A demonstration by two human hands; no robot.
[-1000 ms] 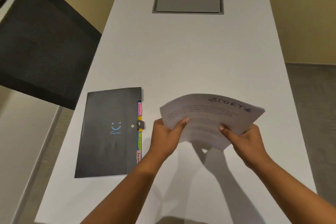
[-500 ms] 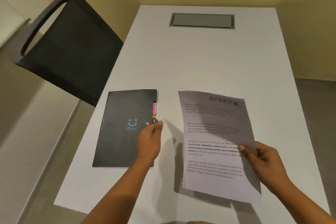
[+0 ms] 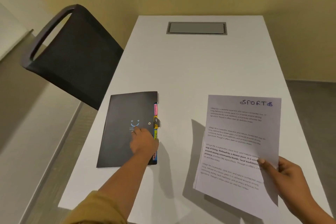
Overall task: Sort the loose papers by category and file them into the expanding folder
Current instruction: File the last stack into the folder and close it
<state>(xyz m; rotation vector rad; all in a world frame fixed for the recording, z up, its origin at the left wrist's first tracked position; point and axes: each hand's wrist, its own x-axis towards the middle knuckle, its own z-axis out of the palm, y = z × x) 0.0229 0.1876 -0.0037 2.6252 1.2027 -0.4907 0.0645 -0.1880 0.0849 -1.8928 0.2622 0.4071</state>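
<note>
Pressing down on the black expanding folder (image 3: 125,129), my left hand (image 3: 143,143) lies flat on its cover, fingers spread loosely and gripping nothing, fingertips just below the small blue smile mark. That folder lies closed on the white table (image 3: 190,71), coloured tabs (image 3: 155,120) poking out along its right edge. Well to the right of the folder, my right hand (image 3: 287,174) pinches the stack of papers (image 3: 238,143) at its lower right edge, thumb on top, lifted off the surface; "SPORTS" is handwritten across the top sheet. Left of the folder stands a dark chair (image 3: 72,56).
</note>
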